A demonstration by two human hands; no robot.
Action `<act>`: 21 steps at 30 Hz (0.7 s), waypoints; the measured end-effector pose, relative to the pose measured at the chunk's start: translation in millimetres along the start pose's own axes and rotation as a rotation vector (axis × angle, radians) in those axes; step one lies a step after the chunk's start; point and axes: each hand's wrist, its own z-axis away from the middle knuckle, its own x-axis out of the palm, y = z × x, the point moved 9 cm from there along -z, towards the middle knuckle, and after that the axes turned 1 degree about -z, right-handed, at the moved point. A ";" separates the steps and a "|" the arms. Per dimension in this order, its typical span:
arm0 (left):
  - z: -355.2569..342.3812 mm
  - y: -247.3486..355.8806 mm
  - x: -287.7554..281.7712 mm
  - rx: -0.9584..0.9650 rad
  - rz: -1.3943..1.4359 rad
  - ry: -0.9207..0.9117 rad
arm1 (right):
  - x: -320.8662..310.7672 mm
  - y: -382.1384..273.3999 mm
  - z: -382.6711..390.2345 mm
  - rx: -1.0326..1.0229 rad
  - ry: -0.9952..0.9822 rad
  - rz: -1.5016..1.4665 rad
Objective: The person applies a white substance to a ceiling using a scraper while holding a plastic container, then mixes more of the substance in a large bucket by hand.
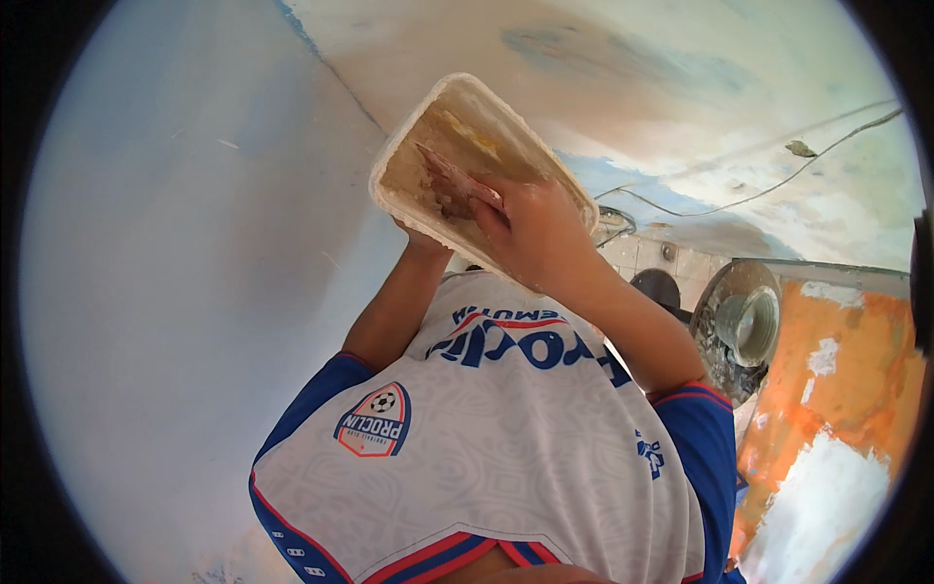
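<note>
A rectangular off-white tub [576, 182] is held up in front of my chest, tilted so that its inside shows. Its walls carry dried residue with a yellow patch, and a brownish paste lies at the bottom. From beneath the near left side, my left hand [424, 237] supports it, with most of the fingers hidden behind the tub. Reaching over the right rim, my right hand [538, 226] is closed around a putty knife [449, 175]. The reddish, smeared blade lies down inside the tub against the paste.
A patchy painted wall [623, 88] is ahead, with a thin cable [739, 202] running across it. A bare bluish wall [175, 273] stands close on my left. At right are a round bucket-like container [749, 326] and an orange, white-patched surface [827, 389].
</note>
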 end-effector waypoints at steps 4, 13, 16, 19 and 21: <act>-4.3 -15.2 13.3 0.008 -0.009 0.008 | -25.6 5.9 10.6 -0.087 0.107 0.058; -17.5 -72.2 49.0 0.005 -0.001 0.004 | -69.2 39.0 31.2 0.027 -0.040 -0.077; -21.7 -85.9 60.8 0.011 -0.008 0.003 | -88.3 49.0 37.8 0.000 0.055 0.061; -24.0 -98.7 70.0 0.032 -0.017 0.008 | -110.1 51.1 50.7 -0.105 0.155 0.026; -22.3 -104.3 73.1 0.063 -0.023 0.024 | -122.1 52.0 56.7 -0.072 0.088 -0.039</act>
